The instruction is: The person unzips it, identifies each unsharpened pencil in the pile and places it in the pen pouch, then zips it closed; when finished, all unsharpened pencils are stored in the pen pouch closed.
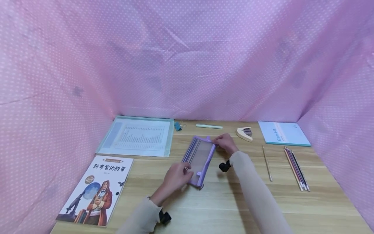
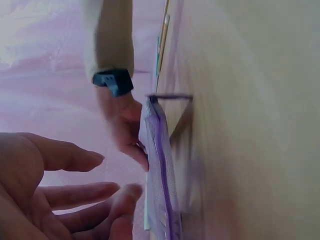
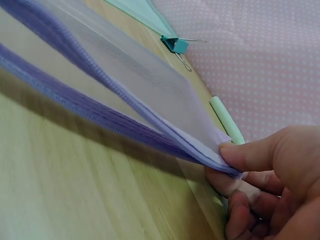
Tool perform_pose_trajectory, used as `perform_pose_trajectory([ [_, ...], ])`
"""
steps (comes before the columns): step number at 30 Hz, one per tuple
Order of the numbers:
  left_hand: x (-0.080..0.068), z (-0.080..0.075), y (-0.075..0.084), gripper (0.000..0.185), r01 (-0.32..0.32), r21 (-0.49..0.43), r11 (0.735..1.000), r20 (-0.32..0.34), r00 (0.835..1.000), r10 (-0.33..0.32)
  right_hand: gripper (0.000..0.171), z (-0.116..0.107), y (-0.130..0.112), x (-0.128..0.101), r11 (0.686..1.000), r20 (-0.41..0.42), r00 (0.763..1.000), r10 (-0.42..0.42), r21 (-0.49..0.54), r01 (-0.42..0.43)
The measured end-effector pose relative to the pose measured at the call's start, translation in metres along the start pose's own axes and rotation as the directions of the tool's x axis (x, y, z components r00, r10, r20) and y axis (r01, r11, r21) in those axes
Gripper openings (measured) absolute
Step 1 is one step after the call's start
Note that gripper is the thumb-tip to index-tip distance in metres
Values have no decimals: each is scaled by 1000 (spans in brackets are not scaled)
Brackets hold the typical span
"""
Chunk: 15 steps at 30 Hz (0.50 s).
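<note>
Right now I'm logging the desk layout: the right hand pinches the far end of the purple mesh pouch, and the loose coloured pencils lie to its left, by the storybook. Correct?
Not quite. The right hand does pinch the far end of the purple mesh pouch, but the coloured pencils lie to its right, below the blue notebook. The head view shows this.

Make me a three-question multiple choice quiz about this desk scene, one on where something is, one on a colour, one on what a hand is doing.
1. Where does the picture book lie?
A. near left of the table
B. far right corner
C. under the pouch

2. What colour is the mesh zip pouch's trim?
A. green
B. purple
C. red

3. What is the right hand doing?
A. lying flat on the table
B. holding a pencil
C. pinching the pouch's far end

Answers: 1 A, the head view shows it at the near left edge. 2 B, zipper and border are purple. 3 C, the right wrist view shows thumb and fingers pinching the pouch corner.
</note>
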<state>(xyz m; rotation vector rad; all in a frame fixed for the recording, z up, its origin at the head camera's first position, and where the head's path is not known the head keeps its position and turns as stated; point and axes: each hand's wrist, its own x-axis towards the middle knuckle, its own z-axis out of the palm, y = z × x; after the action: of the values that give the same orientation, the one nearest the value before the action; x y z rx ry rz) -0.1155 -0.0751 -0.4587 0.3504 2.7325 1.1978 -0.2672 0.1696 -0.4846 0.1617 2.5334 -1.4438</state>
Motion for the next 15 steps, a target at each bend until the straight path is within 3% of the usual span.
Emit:
perform_pose_trajectory([
  [4, -22, 2, -7, 27, -2, -143, 990, 116, 993, 19, 28, 0, 2, -1, 1000, -10, 1000, -10, -13, 10],
  [9, -33, 13, -14, 42, 62, -324, 944, 258, 966, 25, 28, 1, 5, -2, 1000, -29, 1000, -4, -22, 3],
  [12, -32, 19, -21, 48, 119, -375, 919, 270, 963, -14, 29, 1, 8, -4, 1000, -32, 999, -8, -30, 7],
  [15, -28, 21, -30, 47, 153, -391, 908, 235, 970, -63, 30, -1, 12, -7, 1000, -50, 999, -11, -30, 9],
])
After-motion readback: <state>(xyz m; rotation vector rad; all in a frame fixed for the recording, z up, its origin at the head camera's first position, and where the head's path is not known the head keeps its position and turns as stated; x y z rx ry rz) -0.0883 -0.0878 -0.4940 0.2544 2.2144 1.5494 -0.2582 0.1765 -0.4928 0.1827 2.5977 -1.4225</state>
